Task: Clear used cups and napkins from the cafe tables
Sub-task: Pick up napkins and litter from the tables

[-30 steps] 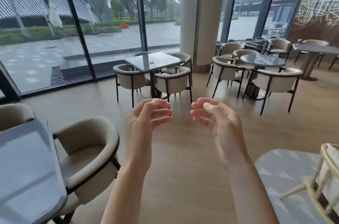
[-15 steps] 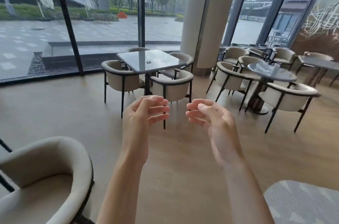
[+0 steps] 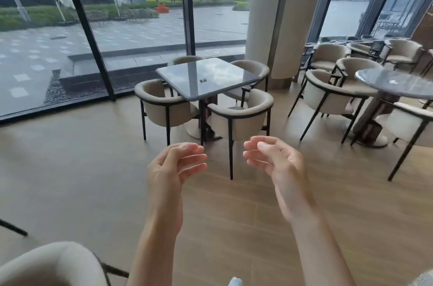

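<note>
Nearest on the left, a padded chair back (image 3: 54, 264) low in view, close beside the walking line; easy to clip with a hip or knee if eyes stay on the far tables.

Further in, a square surface (image 3: 206, 79) by the window, ringed by four beige chairs, the closest chair (image 3: 239, 117) directly between the hands and the tabletop. No cup or napkin plainly visible anywhere. Only a small dark object (image 3: 203, 80) lying near the middle of that glossy top, too small to tell whether litter or something else. Likely the next thing to collect, but a judgement only.

Left hand (image 3: 174, 168) raised at chest height, fingers loosely curled, grasping nothing. Right hand (image 3: 276, 164) likewise relaxed and bare, palms turned toward each other, well apart from any surface.

Risks from here: reaching across the near chair rather than stepping round, catching its dark frame and dragging it on the wooden floor; mistaking sky reflections on the tabletop for debris, or missing the small item against that glare; pinching something so small and flat off a slick top and flicking it to the floor.

On the right, a round surface (image 3: 396, 82) with more chairs, its top apparently bare apart from reflections, though blur leaves that uncertain; skipping past without a closer look could leave something behind.
</note>
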